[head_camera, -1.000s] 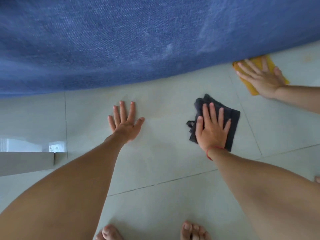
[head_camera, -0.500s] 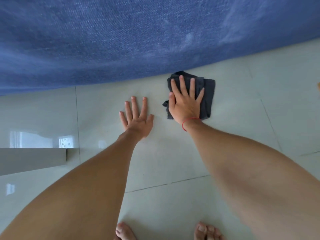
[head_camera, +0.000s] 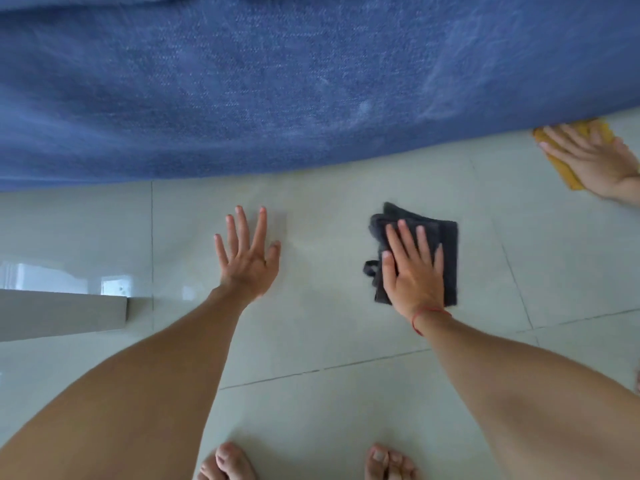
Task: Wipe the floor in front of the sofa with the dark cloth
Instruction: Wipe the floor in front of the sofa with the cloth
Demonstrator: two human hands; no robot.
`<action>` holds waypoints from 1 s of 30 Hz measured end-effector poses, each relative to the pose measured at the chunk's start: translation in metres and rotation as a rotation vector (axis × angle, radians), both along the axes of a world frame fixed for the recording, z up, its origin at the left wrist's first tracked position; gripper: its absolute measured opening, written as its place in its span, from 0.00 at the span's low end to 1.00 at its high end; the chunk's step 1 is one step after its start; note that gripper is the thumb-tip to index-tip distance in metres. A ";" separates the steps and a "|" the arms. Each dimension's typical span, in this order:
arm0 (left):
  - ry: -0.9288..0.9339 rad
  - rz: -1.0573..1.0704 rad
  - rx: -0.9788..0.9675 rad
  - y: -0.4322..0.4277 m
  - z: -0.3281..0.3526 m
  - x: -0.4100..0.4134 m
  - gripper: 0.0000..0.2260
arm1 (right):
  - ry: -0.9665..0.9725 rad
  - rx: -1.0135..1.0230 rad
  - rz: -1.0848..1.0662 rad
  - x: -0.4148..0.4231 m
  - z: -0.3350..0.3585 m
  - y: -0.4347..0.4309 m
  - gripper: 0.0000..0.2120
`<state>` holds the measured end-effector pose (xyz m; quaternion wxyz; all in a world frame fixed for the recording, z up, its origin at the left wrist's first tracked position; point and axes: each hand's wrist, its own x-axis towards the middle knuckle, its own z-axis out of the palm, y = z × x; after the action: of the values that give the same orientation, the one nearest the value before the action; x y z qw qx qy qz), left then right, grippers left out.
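The dark cloth [head_camera: 446, 247], folded into a rough square, lies on the pale tiled floor [head_camera: 329, 327] a little in front of the blue sofa [head_camera: 277, 81]. My right hand [head_camera: 410, 268] lies flat on the cloth with its fingers spread, pressing it to the tile. A red thread circles that wrist. My left hand [head_camera: 247, 258] rests palm-down on bare tile to the left of the cloth, fingers apart, holding nothing.
Another person's hand [head_camera: 595, 161] presses a yellow cloth [head_camera: 568, 168] on the floor at the far right, by the sofa's lower edge. A grey block [head_camera: 62, 315] juts in from the left. My bare toes [head_camera: 228, 462] show at the bottom edge.
My right hand has slid the dark cloth back from the sofa's edge, toward me and to the right. The other person's hand and yellow cloth are in view again. My left hand stays planted.
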<state>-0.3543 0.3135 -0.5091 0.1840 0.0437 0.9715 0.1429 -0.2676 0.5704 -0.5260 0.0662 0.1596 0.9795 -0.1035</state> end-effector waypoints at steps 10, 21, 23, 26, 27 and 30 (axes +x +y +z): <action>-0.058 0.339 -0.128 -0.105 -0.012 0.037 0.28 | -0.015 -0.036 -0.172 -0.060 -0.003 -0.068 0.25; -0.134 0.351 -0.029 -0.109 -0.022 0.033 0.27 | 0.052 -0.090 0.492 -0.046 -0.006 -0.231 0.23; -0.119 0.345 -0.008 -0.111 -0.019 0.036 0.27 | 0.064 -0.097 0.579 -0.029 -0.008 -0.219 0.23; -0.014 0.365 -0.001 -0.117 -0.014 0.048 0.29 | 0.045 -0.095 0.659 -0.005 -0.004 -0.187 0.23; 0.011 0.380 -0.015 -0.120 -0.012 0.054 0.30 | 0.038 -0.092 0.631 -0.001 -0.003 -0.176 0.23; 0.010 0.389 -0.040 -0.132 -0.009 0.074 0.32 | 0.023 -0.048 0.353 0.007 0.000 -0.145 0.24</action>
<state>-0.2804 0.1811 -0.5183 0.1490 -0.1478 0.9652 0.1561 -0.2603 0.4257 -0.5264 0.0761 -0.0175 0.9902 -0.1156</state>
